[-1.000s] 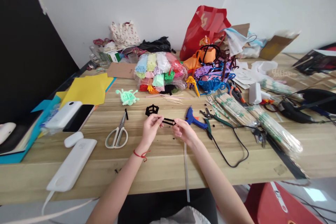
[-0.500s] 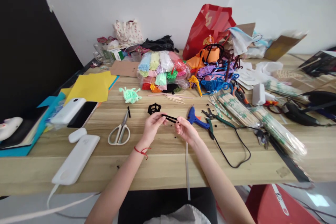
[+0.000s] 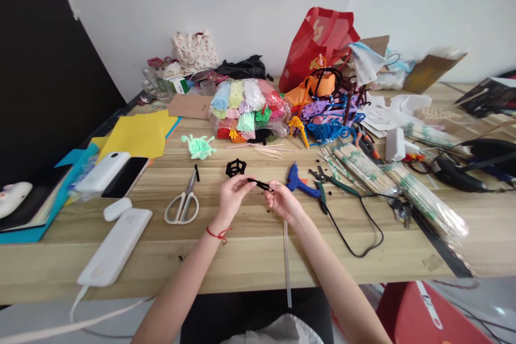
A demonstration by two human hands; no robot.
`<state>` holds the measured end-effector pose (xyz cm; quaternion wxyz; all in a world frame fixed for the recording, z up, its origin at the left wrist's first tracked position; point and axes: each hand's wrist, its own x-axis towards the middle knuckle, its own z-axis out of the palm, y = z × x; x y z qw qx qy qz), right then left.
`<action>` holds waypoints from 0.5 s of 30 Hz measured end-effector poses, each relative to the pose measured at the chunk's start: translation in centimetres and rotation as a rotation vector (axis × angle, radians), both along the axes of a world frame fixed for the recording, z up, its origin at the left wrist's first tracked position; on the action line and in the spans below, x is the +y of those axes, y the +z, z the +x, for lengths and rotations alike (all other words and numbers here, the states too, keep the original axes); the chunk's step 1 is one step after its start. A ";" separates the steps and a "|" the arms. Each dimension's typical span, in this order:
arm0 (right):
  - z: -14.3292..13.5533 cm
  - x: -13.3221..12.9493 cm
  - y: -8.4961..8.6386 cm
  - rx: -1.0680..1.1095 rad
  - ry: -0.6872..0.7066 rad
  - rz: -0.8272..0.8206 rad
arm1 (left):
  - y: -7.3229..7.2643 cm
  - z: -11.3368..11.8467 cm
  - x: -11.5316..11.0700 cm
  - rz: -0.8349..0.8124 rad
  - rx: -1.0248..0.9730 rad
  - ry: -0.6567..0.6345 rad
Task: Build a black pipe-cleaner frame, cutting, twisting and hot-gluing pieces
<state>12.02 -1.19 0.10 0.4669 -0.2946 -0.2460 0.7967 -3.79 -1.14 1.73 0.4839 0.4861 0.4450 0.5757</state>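
A short black pipe cleaner (image 3: 260,185), seemingly folded double, is stretched between my two hands above the table. My left hand (image 3: 234,196) pinches one end between thumb and fingers; a red string circles that wrist. The other end is in the closed fingers of my right hand (image 3: 285,200). Just beyond the left fingers lies a black web-like shape (image 3: 236,167) with open gaps. To the left are scissors (image 3: 183,207) with white handles, a small black piece (image 3: 197,173) by their tip. A blue glue gun (image 3: 300,183) rests right of my right hand.
Bagged coloured pipe cleaners (image 3: 250,107) sit at the back, near a red bag (image 3: 314,48). A mint-green fuzzy piece (image 3: 199,147) lies left of centre. Green-handled pliers (image 3: 338,183) and bundled sticks (image 3: 363,166) are at right. A white power bank (image 3: 116,247) is front left.
The strands of the black pipe cleaner have drawn closer together, and the gap between them has narrowed. Both hands keep their grip and have hardly moved; the view has shifted slightly.
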 end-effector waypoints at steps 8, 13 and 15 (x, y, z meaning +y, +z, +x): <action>-0.7 -0.3 -0.1 0.060 -0.048 -0.061 | -0.2 0.7 -0.8 0.070 0.049 0.131; -0.9 -0.3 -0.2 0.078 -0.064 -0.089 | -0.4 0.9 -1.1 0.097 0.093 0.172; -1.0 -0.4 -0.2 0.067 -0.075 -0.102 | -0.5 0.9 -1.1 0.112 0.110 0.185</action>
